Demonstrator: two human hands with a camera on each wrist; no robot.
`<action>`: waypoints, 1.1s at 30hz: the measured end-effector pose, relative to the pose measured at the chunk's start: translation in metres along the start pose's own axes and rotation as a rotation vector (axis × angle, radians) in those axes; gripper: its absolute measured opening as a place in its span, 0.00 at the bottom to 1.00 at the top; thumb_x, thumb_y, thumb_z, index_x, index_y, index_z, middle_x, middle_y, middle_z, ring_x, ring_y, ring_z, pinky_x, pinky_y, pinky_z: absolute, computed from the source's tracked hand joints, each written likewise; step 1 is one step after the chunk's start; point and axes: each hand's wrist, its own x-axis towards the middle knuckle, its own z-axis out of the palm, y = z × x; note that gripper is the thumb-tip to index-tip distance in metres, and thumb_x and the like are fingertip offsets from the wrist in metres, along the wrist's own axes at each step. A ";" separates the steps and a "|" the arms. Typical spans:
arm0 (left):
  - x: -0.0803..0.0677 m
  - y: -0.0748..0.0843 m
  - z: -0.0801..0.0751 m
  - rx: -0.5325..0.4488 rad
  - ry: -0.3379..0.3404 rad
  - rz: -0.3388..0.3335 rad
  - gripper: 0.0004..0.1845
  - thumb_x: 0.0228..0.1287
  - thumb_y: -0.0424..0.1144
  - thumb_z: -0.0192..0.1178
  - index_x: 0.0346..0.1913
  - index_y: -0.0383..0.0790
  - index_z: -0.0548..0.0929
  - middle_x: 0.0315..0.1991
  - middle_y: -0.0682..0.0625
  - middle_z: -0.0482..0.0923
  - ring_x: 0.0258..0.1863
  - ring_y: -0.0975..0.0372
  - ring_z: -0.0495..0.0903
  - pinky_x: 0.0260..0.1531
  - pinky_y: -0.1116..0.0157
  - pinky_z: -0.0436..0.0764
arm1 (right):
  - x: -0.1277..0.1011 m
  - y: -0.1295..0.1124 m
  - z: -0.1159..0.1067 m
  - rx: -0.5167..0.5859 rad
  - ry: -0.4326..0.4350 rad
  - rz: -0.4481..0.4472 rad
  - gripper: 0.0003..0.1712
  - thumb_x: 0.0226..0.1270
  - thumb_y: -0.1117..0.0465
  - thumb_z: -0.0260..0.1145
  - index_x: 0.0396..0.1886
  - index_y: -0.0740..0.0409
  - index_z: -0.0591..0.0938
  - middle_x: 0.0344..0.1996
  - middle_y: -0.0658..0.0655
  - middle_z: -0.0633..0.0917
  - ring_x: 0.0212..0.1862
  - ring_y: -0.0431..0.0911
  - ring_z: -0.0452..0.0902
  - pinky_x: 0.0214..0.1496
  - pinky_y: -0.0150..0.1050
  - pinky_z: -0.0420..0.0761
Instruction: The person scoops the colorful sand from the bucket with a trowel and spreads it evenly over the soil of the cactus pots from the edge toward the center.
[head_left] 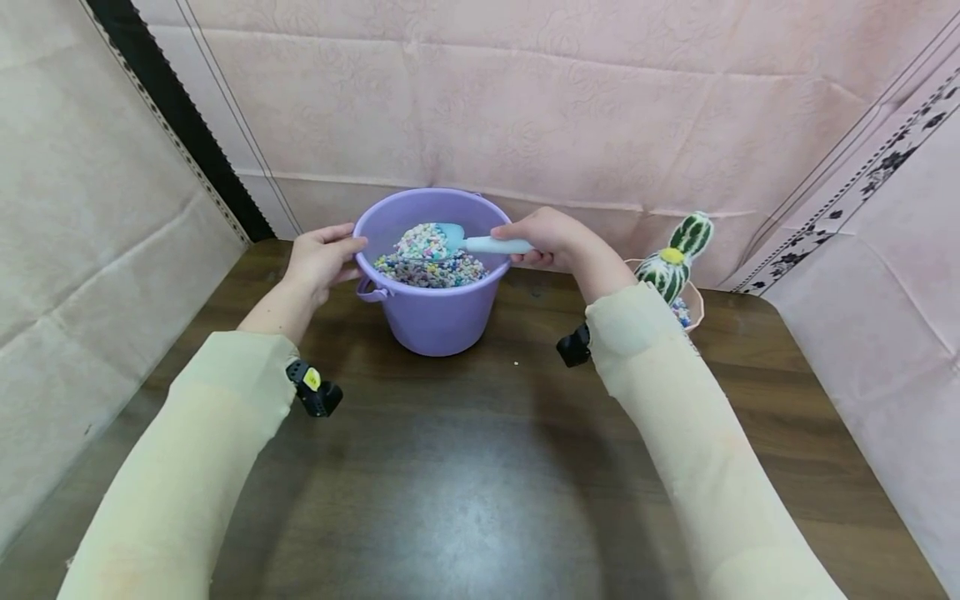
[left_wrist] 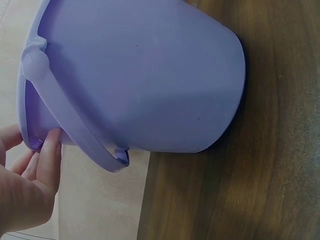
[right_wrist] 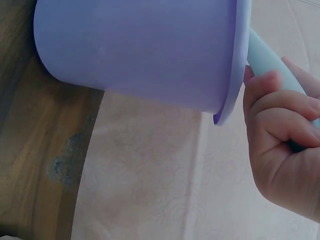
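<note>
A lilac plastic bucket [head_left: 435, 312] stands on the wooden table [head_left: 450, 467], part filled with mixed coloured pebbles [head_left: 431, 268]. My left hand [head_left: 322, 254] holds the bucket's left rim, fingers [left_wrist: 50, 150] on the rim beside the folded-down handle [left_wrist: 75, 130]. My right hand [head_left: 551, 237] grips the pale blue handle of a small scoop [head_left: 480, 243] at the bucket's right rim [right_wrist: 240, 60]. The scoop's blade sits over the bucket, heaped with pebbles [head_left: 423, 240]. In the right wrist view the curled fingers [right_wrist: 280, 115] wrap the scoop handle [right_wrist: 270, 62].
A toy cactus [head_left: 675, 258] in a pinkish pot with pebbles stands right of the bucket, behind my right forearm. Pink cloth walls [head_left: 525, 108] close in the back and sides. One loose pebble [head_left: 516, 363] lies on the table in front of the bucket.
</note>
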 end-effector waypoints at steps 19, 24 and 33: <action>-0.007 0.004 0.003 -0.032 0.231 0.260 0.22 0.59 0.33 0.61 0.57 0.32 0.76 0.38 0.54 0.77 0.35 0.70 0.79 0.39 0.78 0.82 | -0.020 0.010 -0.029 0.031 -0.001 -0.056 0.19 0.70 0.51 0.56 0.47 0.64 0.73 0.13 0.49 0.73 0.12 0.36 0.54 0.16 0.26 0.50; -0.005 0.011 0.011 -0.062 0.187 0.259 0.22 0.59 0.34 0.62 0.57 0.33 0.76 0.39 0.53 0.78 0.39 0.69 0.80 0.46 0.73 0.81 | -0.029 0.013 -0.044 0.061 0.011 -0.045 0.19 0.70 0.51 0.55 0.48 0.63 0.70 0.14 0.49 0.73 0.13 0.35 0.53 0.16 0.25 0.51; -0.008 0.024 0.033 -0.013 0.084 0.259 0.23 0.60 0.37 0.62 0.58 0.35 0.76 0.56 0.43 0.77 0.49 0.59 0.80 0.53 0.65 0.79 | -0.061 0.021 -0.070 0.182 0.020 -0.057 0.17 0.70 0.53 0.55 0.47 0.62 0.70 0.14 0.50 0.74 0.11 0.35 0.54 0.13 0.24 0.53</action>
